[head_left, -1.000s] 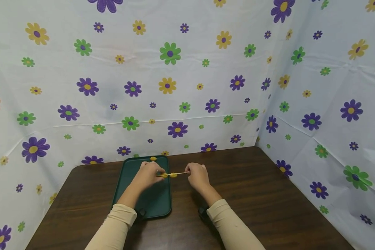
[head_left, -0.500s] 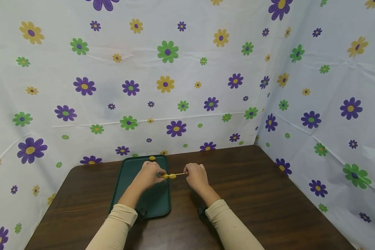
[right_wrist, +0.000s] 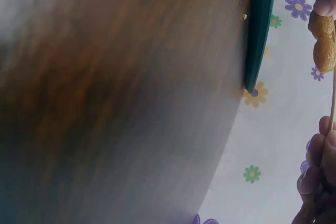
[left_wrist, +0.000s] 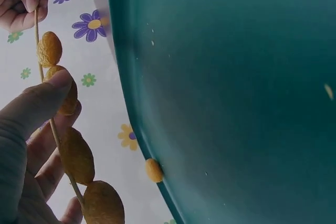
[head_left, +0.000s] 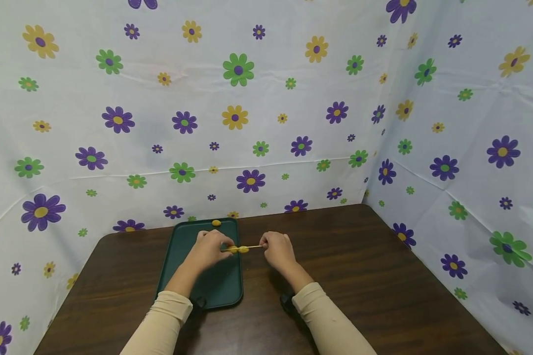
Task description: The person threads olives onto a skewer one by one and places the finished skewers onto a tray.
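Both hands hold a thin date stem (left_wrist: 56, 135) bearing several yellow dates (left_wrist: 76, 156), stretched roughly level above the tray's right edge. My left hand (head_left: 208, 247) pinches one of the dates between thumb and fingers, near the middle of the strand in the left wrist view. Two dates hang below that grip, and another wrinkled date (left_wrist: 50, 49) shows beyond it. At the bare right end of the stem, my right hand (head_left: 279, 250) grips with curled fingers. A loose date (head_left: 216, 223) lies at the far edge of the dark green tray (head_left: 182, 244).
The tray sits on a brown wooden table (head_left: 337, 256), left of centre. Small pale bits (left_wrist: 328, 92) lie on the tray's surface. A flower-printed sheet (head_left: 266, 98) hangs behind the table and along its right side.
The head view has shifted slightly. Both hands keep their hold on the strand, which has only wavered a little in tilt.
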Action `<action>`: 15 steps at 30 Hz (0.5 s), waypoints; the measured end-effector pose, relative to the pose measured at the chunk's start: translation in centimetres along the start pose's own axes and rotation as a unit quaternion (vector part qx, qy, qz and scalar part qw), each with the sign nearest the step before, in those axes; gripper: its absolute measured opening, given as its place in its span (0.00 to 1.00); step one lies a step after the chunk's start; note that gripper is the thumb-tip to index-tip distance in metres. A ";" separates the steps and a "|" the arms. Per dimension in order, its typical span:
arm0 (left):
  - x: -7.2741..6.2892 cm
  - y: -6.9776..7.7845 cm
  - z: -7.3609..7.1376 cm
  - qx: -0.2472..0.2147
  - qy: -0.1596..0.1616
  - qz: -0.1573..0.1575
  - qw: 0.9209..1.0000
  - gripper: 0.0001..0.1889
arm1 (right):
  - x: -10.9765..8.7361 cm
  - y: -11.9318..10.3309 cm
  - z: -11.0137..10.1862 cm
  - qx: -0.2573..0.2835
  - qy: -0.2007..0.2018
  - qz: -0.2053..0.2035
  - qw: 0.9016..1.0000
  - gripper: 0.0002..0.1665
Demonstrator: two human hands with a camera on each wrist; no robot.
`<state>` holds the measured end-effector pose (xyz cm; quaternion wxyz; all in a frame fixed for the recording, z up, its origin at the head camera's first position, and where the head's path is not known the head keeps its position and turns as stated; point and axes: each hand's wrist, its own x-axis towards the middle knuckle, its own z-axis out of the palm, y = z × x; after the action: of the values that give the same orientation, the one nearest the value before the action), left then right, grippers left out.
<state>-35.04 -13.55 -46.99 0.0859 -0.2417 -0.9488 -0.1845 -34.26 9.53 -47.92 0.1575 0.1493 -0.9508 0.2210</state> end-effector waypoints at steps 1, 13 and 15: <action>0.0 -0.1 0.0 -0.003 0.000 0.000 1.000 0.08 | 0.0 0.0 0.1 0.005 -0.001 0.004 1.000 0.09; -0.8 -2.0 -1.9 0.008 -0.004 -0.011 1.000 0.18 | 0.4 0.5 -0.1 0.034 -0.004 0.039 0.999 0.10; -0.9 -2.4 -2.1 0.003 -0.006 -0.018 1.000 0.16 | 0.5 0.5 -0.1 0.035 -0.007 0.045 0.998 0.09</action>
<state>-35.24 -16.72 -45.99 0.0777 -0.2251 -0.9541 -0.1819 -34.84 9.95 -47.82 0.1350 0.1138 -0.9494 0.2597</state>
